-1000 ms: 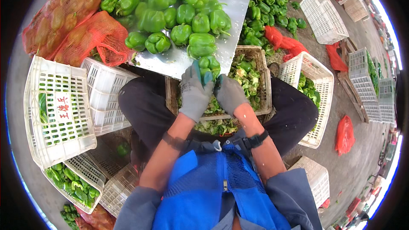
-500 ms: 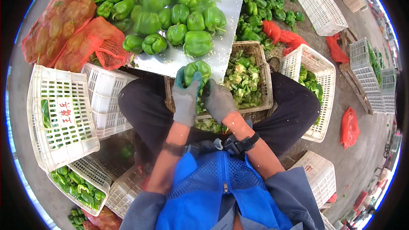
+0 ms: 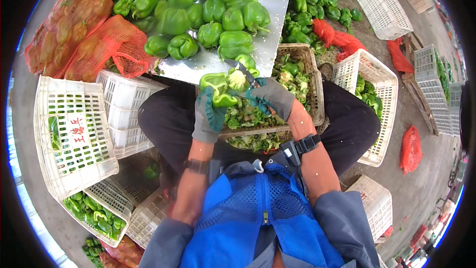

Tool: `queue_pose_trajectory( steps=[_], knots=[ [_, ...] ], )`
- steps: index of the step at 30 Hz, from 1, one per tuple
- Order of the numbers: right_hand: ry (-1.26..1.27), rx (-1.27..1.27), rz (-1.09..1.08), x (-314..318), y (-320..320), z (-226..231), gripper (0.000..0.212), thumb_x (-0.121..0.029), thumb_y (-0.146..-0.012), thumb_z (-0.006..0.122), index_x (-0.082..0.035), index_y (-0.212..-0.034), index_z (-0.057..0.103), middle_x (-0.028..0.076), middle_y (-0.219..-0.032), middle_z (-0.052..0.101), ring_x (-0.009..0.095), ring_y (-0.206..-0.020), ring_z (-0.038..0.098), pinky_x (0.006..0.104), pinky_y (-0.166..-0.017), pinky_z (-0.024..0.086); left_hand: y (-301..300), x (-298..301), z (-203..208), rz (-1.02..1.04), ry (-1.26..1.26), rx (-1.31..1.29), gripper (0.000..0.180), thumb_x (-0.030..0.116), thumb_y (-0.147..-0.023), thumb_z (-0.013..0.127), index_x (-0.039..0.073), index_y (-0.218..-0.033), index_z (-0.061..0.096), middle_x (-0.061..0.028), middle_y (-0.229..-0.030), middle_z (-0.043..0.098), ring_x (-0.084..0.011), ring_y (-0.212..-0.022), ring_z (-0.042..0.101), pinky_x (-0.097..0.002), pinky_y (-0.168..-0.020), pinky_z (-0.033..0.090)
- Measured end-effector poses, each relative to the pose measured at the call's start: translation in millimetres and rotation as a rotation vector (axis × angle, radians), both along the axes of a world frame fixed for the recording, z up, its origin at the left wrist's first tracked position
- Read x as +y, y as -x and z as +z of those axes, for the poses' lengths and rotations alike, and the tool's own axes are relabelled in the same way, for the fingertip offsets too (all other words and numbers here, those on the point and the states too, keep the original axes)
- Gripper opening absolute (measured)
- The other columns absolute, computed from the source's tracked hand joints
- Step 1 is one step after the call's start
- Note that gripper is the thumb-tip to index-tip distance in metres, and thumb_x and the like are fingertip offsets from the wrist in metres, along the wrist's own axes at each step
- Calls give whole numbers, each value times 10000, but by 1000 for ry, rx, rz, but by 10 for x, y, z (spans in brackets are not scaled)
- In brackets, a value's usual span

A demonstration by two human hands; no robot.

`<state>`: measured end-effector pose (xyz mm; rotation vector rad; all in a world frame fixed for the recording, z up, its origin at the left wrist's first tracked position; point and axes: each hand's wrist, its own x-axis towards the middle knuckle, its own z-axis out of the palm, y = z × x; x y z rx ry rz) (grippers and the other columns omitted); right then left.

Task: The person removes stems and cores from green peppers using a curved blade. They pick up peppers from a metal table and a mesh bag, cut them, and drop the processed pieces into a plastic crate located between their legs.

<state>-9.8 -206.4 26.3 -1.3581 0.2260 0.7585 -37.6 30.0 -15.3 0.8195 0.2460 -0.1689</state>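
Note:
A cut-open green bell pepper (image 3: 214, 82) sits in my gloved left hand (image 3: 208, 116), fingers wrapped round its near side. Closed round the handle of a small knife (image 3: 249, 77) is my gloved right hand (image 3: 273, 98). A pale seed core (image 3: 238, 80) shows between the pepper and the blade; whether it is fully separate I cannot tell. Just beyond, whole green peppers (image 3: 235, 44) lie heaped on a metal tabletop (image 3: 267, 25). Below my hands stands a brown crate (image 3: 317, 89) holding green trimmings and pale cores (image 3: 292, 82).
White plastic crates stand at my left (image 3: 74, 159) and right (image 3: 389, 119), the right one partly filled with peppers. Red mesh sacks (image 3: 64, 30) lean at the table's left. More peppers (image 3: 310, 0) are piled on the floor beyond the table, beside red netting (image 3: 342, 39).
The pepper, whole-looking before, is now open with its pale core showing. My right hand has moved right, and the knife blade has come into view. My left hand has shifted slightly left.

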Motion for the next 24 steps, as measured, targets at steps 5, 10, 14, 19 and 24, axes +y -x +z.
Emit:
queue_pose_trajectory(
  steps=[5, 10, 14, 19, 24],
  knots=[
    [548, -735, -136, 231, 73, -221, 322, -289, -914, 801, 6, -1012, 716, 119, -759, 695, 222, -623, 646, 404, -620, 546, -3, 11, 4, -18, 337, 38, 632, 473, -1062, 657, 18, -1494, 580, -215, -1311, 712, -347, -1069, 739, -447, -916, 641],
    [620, -645, -214, 397, 98, 129, 374, -245, -918, 828, 15, -1148, 691, 245, -944, 758, 443, -901, 749, 514, -842, 589, 69, 87, 72, -106, 399, 43, 676, 547, -1043, 631, 30, -1477, 604, -253, -1319, 707, -351, -1056, 733, -422, -874, 633],
    [753, -754, -202, 473, 186, 89, 488, -374, -906, 886, -3, -1155, 689, 180, -901, 762, 389, -815, 756, 477, -796, 600, 125, 66, 114, -121, 338, -2, 663, 528, -1036, 652, 38, -1481, 605, -207, -1336, 717, -345, -1074, 733, -476, -918, 642],
    [853, -875, -241, 411, 147, -124, 565, -436, -894, 891, -25, -1212, 670, 160, -877, 746, 349, -811, 753, 486, -760, 598, 139, 64, 70, -91, 372, 19, 589, 495, -1026, 676, 80, -1441, 630, -173, -1348, 724, -326, -1123, 727, -467, -897, 639],
    [1137, -907, -89, 424, 99, -343, 452, -298, -974, 775, -53, -1331, 647, 128, -881, 747, 289, -786, 746, 434, -695, 600, 123, 118, -14, 92, -51, 68, 494, 470, -1062, 621, 127, -1417, 644, -99, -1281, 744, -256, -1159, 721, -441, -916, 632]
  ],
)
